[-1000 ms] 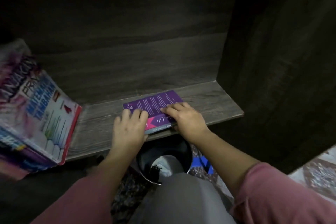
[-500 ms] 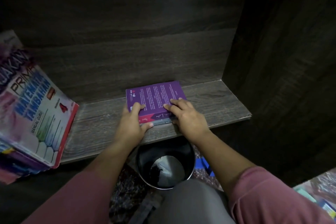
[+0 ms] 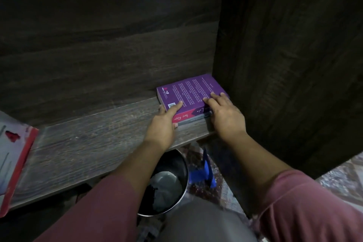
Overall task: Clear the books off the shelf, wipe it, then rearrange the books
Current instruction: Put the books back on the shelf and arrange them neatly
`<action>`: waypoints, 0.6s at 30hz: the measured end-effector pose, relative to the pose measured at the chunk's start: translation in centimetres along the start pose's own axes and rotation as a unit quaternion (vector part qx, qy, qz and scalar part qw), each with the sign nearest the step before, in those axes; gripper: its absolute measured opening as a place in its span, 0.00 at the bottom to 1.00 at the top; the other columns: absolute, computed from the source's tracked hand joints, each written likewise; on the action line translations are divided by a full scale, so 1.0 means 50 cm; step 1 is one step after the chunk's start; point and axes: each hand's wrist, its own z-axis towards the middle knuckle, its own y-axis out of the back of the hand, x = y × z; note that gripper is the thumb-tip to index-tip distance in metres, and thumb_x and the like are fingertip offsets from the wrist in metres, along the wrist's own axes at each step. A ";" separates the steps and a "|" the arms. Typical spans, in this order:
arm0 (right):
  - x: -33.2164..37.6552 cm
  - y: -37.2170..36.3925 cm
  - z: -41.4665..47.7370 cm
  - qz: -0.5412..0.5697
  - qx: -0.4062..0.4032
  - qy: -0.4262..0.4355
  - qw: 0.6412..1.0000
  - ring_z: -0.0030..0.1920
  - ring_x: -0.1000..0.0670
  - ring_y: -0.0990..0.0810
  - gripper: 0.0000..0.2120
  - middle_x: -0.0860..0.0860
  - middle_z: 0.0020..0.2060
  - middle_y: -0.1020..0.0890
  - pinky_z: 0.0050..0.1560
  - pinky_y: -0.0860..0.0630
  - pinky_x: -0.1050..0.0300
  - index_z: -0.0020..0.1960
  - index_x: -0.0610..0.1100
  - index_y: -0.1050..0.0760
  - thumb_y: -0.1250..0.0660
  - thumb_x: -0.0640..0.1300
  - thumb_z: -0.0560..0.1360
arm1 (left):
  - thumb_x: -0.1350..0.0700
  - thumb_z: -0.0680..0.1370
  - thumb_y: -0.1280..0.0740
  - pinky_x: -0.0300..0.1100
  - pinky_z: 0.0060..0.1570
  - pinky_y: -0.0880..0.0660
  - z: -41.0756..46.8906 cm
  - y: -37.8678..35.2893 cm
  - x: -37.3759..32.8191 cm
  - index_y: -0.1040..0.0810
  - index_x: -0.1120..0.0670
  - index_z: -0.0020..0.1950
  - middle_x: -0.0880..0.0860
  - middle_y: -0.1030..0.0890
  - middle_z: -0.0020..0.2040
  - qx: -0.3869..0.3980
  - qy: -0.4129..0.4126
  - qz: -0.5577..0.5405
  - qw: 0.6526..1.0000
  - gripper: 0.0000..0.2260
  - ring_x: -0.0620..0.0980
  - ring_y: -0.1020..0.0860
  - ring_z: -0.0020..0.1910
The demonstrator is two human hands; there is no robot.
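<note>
One pale, red-edged softcover book (image 3: 17, 163) juts in at the far left, overhanging the end of the dark wood-grain shelf board (image 3: 88, 143), whose long middle stretch lies bare. Further right, the left hand (image 3: 163, 124) sits at the near-left corner of the purple paperback book (image 3: 190, 92). One finger lies straight across the cover and the others lie along the book's left edge, touching rather than clamping. The purple paperback book lies flat, back cover up, in the right rear corner of the shelf. The right hand (image 3: 225, 114) lies on its near-right part with fingers (image 3: 211, 100) flat and straight, pressing down and gripping nothing. The book's right edge looks to be against the dark wooden side panel (image 3: 275, 84).

This looks like the rearranging stage: seating a book. To do it well, push with flat palms until the far edge meets the back wall squarely, so later books have a true base. Lift the hands straight up (a steel bucket (image 3: 167, 182) stands below the shelf lip).
</note>
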 end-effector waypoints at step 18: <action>-0.058 0.100 -0.227 0.148 0.106 -0.063 0.981 0.64 0.47 0.26 0.21 0.49 0.67 0.26 0.64 0.28 0.51 0.71 0.51 0.30 0.37 0.46 0.78 | 0.48 0.79 0.37 0.55 0.69 0.38 -0.075 0.035 -0.233 0.35 0.46 0.73 0.58 0.35 0.72 0.056 -0.017 0.225 0.973 0.22 0.60 0.38 0.72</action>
